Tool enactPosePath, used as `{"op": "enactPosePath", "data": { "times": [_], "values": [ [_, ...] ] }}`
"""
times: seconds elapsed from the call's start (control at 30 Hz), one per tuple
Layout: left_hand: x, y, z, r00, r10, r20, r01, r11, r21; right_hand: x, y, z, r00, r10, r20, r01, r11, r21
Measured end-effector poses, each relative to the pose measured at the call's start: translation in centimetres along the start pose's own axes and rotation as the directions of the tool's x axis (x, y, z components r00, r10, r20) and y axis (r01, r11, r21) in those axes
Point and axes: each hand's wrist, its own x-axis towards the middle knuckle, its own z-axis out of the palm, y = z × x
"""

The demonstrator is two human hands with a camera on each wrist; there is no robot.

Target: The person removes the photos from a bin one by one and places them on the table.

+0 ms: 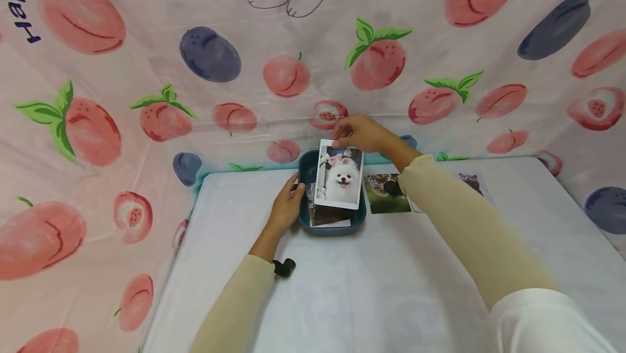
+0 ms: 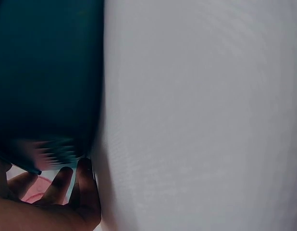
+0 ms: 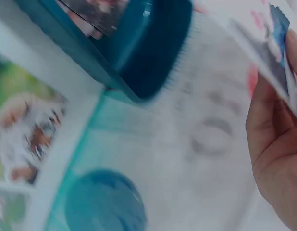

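My right hand (image 1: 361, 133) pinches the top edge of a white-bordered photo (image 1: 342, 179) of a fluffy white dog with pink flowers. That photo hangs above a blue plastic basket (image 1: 332, 231), hiding much of its inside. In the right wrist view the photo (image 3: 264, 53) is tilted and seen nearly edge-on between thumb and fingers. Below it, more photos (image 1: 330, 216) lie inside the basket. My left hand (image 1: 287, 203) holds the basket's left side, thumb at the rim; in the left wrist view its fingers (image 2: 57, 187) rest against the basket wall (image 2: 47, 72).
Right of the basket, a tiger photo (image 1: 386, 195) lies on the white table (image 1: 381, 277). Farther right is a photo of a grey cat (image 1: 470, 182), partly behind my right sleeve. A fruit-printed curtain (image 1: 288, 114) hangs right behind the table.
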Motion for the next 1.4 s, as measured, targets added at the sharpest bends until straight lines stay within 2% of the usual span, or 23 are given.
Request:
{"op": "enactPosePath", "data": {
  "times": [0.17,0.3,0.43,0.63,0.77,0.97,1.17,1.4],
  "values": [
    [-0.1,-0.1,-0.2,1.000,-0.005,0.002,0.005,1.000,0.000,-2.9,-0.2,-3.0,0.999,0.024,0.031,-0.025,0.998,0.055],
    [-0.1,-0.2,-0.3,1.000,-0.007,0.002,0.007,1.000,0.000,-5.9,1.4,-4.0,0.995,0.057,0.086,-0.059,0.998,0.020],
    [-0.1,-0.1,-0.4,1.000,-0.013,0.001,0.013,1.000,0.001,-9.0,4.5,-3.3,0.991,0.060,0.121,-0.062,0.998,0.012],
    [0.0,-0.3,-0.3,1.000,-0.005,0.006,0.005,1.000,0.000,-12.1,9.2,0.1,0.986,0.059,0.154,-0.069,0.996,0.062],
    [0.0,-0.3,-0.2,1.000,-0.006,0.004,0.006,1.000,0.003,-13.0,10.8,2.8,0.992,0.051,0.118,-0.056,0.998,0.037],
    [0.1,-0.2,-0.1,1.000,-0.003,-0.004,0.003,1.000,0.003,-13.3,12.1,5.7,0.998,0.048,0.050,-0.044,0.995,-0.087],
    [0.0,0.0,0.0,1.000,-0.010,-0.002,0.011,1.000,0.011,-13.7,12.9,6.9,0.999,0.047,-0.022,-0.050,0.984,-0.173],
    [0.0,0.0,0.0,1.000,-0.019,0.001,0.019,1.000,0.017,-13.7,13.4,7.7,0.999,0.050,-0.005,-0.050,0.970,-0.239]
  ]
}}
